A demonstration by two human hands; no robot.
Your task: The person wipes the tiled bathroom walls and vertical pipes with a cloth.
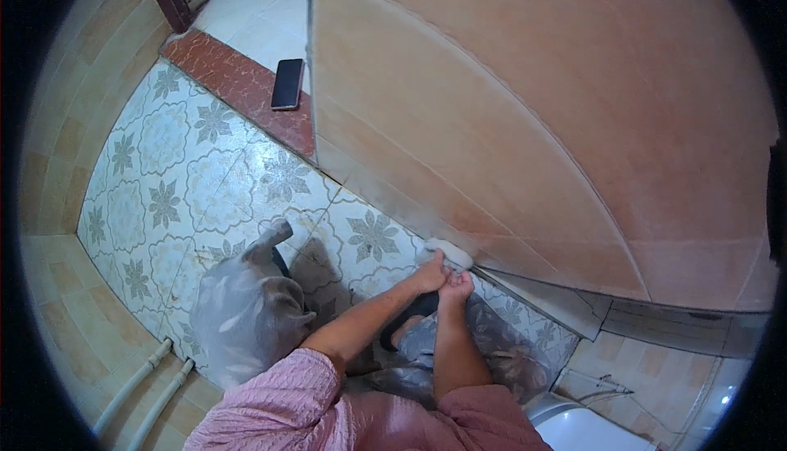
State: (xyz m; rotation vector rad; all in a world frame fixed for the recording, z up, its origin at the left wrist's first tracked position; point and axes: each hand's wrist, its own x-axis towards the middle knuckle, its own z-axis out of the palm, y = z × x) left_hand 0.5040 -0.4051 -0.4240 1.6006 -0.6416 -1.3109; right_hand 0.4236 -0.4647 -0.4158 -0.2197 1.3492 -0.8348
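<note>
Left grip [430, 275] clenched on pale wad [450, 254], cloth probably, at foot of tiled wall [508, 123], apparently for low reach; right grip [457, 289] just beside, curled, maybe steadying, can't tell if grasping. Patterned floor [164, 156] below. Farther ahead-left, phone [287, 84] lies flat on red threshold [213, 66], probably parked aside.

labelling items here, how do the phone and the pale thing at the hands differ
The phone is dark and rectangular; the pale thing is whitish and rounded. The phone lies partly on the red threshold; the pale thing is at the fingers. Both look longer than wide.
</note>
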